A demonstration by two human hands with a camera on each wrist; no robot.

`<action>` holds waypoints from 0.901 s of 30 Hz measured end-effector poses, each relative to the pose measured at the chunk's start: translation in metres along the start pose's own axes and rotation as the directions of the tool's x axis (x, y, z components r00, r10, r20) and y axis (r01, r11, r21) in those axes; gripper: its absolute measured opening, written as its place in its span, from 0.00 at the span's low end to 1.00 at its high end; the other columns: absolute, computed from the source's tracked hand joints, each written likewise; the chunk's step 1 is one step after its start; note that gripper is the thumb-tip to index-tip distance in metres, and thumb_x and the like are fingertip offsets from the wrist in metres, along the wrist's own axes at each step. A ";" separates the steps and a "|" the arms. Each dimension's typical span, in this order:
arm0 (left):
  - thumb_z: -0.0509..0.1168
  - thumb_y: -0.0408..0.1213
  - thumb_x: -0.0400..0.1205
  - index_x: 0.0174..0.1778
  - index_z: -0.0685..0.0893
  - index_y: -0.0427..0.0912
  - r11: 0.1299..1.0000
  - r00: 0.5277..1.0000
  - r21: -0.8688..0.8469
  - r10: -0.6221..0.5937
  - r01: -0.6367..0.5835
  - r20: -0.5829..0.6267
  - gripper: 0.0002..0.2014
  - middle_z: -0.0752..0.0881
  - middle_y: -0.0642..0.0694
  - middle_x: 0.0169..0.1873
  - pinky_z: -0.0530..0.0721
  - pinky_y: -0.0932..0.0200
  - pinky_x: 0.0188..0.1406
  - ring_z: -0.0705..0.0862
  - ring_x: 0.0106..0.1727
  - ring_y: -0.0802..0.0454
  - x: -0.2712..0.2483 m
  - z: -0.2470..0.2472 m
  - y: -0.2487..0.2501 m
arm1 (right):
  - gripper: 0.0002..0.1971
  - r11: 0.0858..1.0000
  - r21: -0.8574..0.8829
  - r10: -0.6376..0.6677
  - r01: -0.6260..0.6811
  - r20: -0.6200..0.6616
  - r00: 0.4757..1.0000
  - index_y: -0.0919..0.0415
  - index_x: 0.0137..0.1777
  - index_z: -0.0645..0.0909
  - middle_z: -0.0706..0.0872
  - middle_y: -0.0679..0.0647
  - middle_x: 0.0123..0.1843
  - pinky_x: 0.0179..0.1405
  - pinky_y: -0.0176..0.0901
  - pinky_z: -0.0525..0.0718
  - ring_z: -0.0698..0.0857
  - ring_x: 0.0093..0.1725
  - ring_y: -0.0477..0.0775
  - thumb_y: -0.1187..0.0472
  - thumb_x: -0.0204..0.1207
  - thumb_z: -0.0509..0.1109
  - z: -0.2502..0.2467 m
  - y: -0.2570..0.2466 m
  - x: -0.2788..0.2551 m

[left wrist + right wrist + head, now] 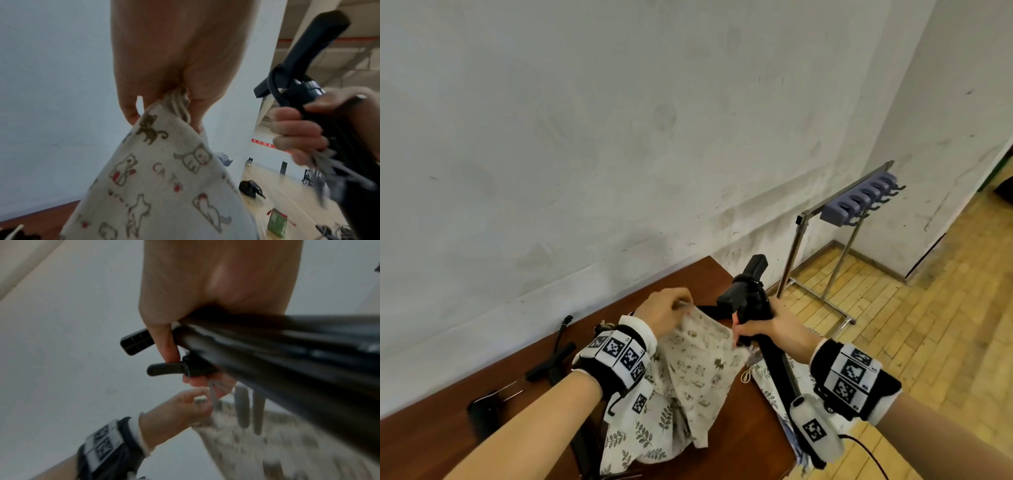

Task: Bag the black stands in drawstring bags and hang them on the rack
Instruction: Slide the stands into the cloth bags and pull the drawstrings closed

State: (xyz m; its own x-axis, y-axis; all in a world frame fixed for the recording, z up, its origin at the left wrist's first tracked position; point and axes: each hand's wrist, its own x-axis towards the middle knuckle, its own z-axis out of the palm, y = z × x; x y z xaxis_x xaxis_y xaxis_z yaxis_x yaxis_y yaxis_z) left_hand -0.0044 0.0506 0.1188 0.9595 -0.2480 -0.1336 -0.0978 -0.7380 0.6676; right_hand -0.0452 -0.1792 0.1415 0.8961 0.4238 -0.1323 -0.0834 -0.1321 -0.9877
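Note:
My left hand [671, 308] pinches one side of the mouth of a cream cat-print drawstring bag [700, 363], lifted above the brown table [753, 442]. Across from it, my right hand [755, 330] grips a folded black stand [751, 294] near its head and also holds the bag's other edge with its cord. The stand's shaft slants down past my right wrist, outside the bag. In the left wrist view, the thumb and fingers [162, 100] bunch the bag's hem [176, 104] beside the stand [308, 65]. In the right wrist view, the stand [287, 363] is blurred.
A metal rack [804, 219] with a row of purple hook blocks [859, 200] stands on the wooden floor to the right. More black stands [551, 359] lie on the table's left side. Leaf-print bags [643, 431] lie under the cat-print one. A white wall runs behind the table.

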 end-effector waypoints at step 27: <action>0.62 0.31 0.82 0.39 0.83 0.53 0.978 0.983 -0.114 0.169 -0.176 -0.067 0.12 0.87 0.55 0.42 0.80 0.65 0.51 0.84 0.48 0.58 -0.009 -0.007 -0.009 | 0.32 0.906 -0.250 0.420 -0.341 0.441 0.793 0.44 0.69 0.67 0.84 0.61 0.38 0.28 0.43 0.83 0.84 0.31 0.56 0.75 0.72 0.70 0.043 0.011 0.020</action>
State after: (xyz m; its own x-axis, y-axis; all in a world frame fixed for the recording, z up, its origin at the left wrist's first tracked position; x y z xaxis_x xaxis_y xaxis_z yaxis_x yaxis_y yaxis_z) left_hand -0.0105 0.0638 0.1189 0.9445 -0.3269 0.0306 -0.2344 -0.6061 0.7601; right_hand -0.0466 -0.1335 0.1246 0.4832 0.6758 -0.5567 -0.2727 -0.4880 -0.8291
